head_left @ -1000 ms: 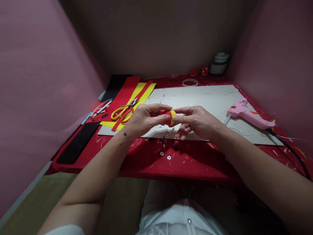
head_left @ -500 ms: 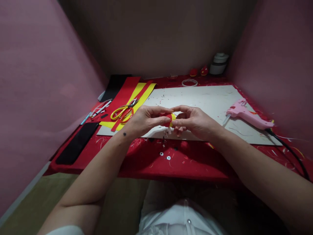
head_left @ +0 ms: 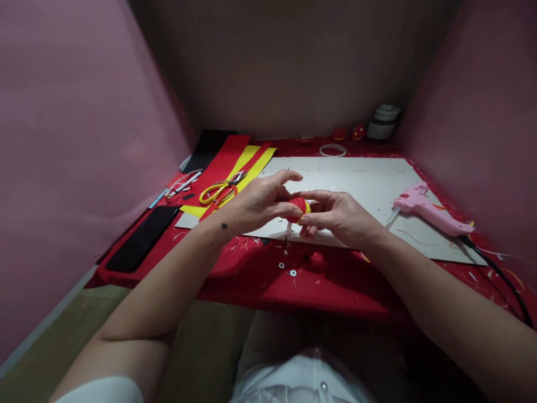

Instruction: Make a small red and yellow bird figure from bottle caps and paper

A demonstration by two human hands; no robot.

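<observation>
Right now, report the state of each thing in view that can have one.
Left hand: forefinger raised, thumb against the ribbed piece
Right hand: pinching the ribbed piece
Ribbed piece: held up
Scissors: laid down, blade opening unclear
Glue gun: lying down, cord attached
White ring: lying flat
Container: lidded

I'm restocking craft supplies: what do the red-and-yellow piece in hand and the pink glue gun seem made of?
Red-and-yellow piece: probably corrugated paper or thin card, matte, judging by its fine parallel ridges.
Pink glue gun: likely moulded plastic, smooth, judging by its even colour.
</observation>
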